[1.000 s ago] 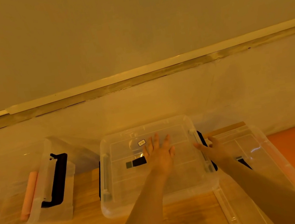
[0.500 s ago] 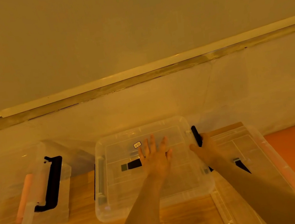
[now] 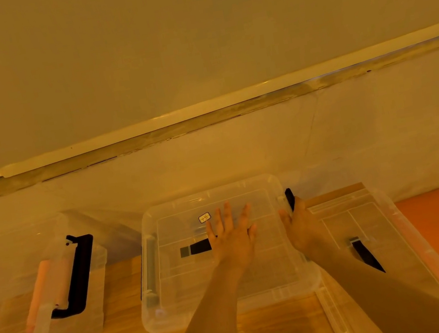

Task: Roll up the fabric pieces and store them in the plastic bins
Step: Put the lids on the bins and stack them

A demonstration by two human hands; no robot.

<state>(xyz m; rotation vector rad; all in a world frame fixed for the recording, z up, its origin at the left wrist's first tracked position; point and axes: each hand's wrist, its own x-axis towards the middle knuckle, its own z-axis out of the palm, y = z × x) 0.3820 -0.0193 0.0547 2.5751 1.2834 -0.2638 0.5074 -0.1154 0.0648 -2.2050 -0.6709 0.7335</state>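
Straight fingers of the left hand [image 3: 232, 240] press flat on the clear plastic lidded bin [image 3: 222, 254], steadying it; right hand [image 3: 300, 225] fingers curl round its black side latch [image 3: 290, 198], likely locking the lid; rolled pink fabric [image 3: 44, 294] lies in the bin well left

One small label [image 3: 204, 217] with a dark border was noted on the lid of the middle clear bin [image 3: 222, 254]. Its print was too small and blurred to be read. No other text, brand, number or sign was legible anywhere in view.
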